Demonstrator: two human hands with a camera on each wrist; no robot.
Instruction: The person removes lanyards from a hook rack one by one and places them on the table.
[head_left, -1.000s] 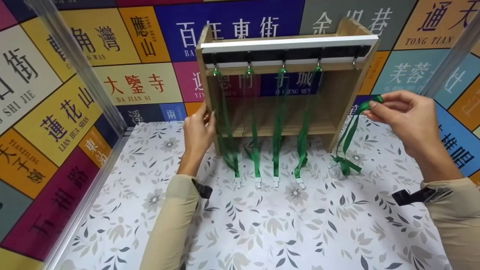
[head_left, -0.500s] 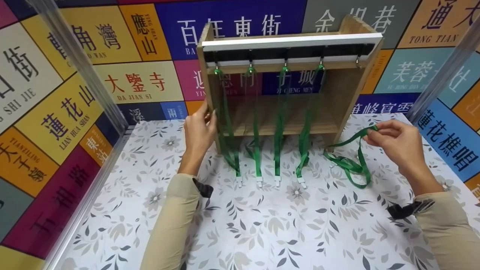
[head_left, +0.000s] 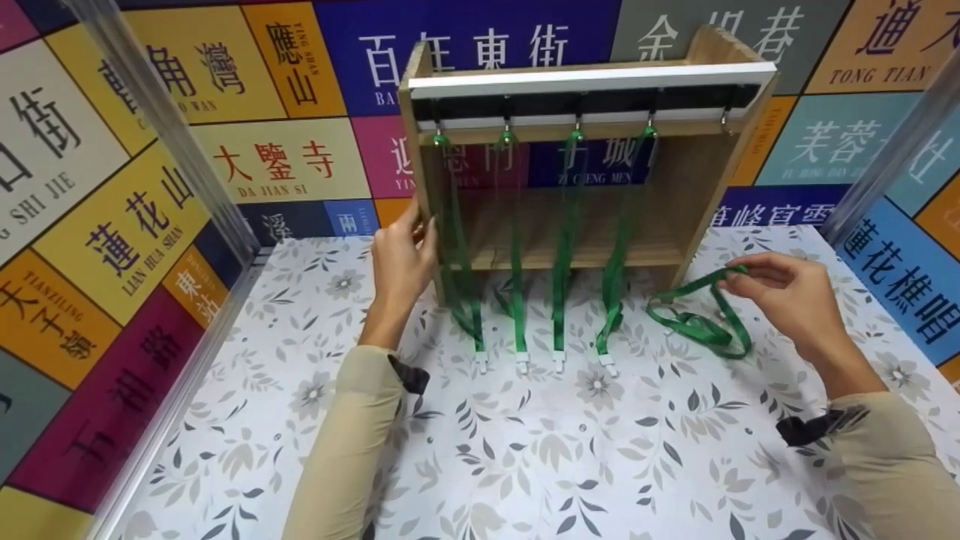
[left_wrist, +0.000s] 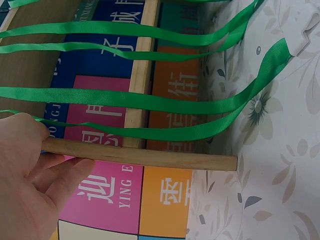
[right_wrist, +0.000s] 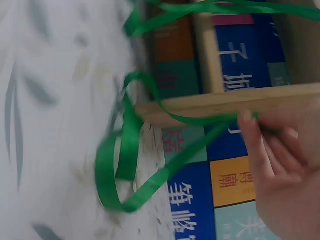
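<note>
Evidently, the right hand [head_left: 795, 300] pinches a bend of the loose green ribbon [head_left: 701, 330], whose slack curls on the table [head_left: 645, 450] just right of the rack [head_left: 694, 187]. Left of the rack, the left hand [head_left: 403, 262] grips its side; firm pressure there should prevent shifting. A light pinch, letting twists fall out, would probably avoid tangles.

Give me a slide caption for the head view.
Left grip on a wooden rack, right grip on a green strap, four more straps hanging from hooks.
</note>
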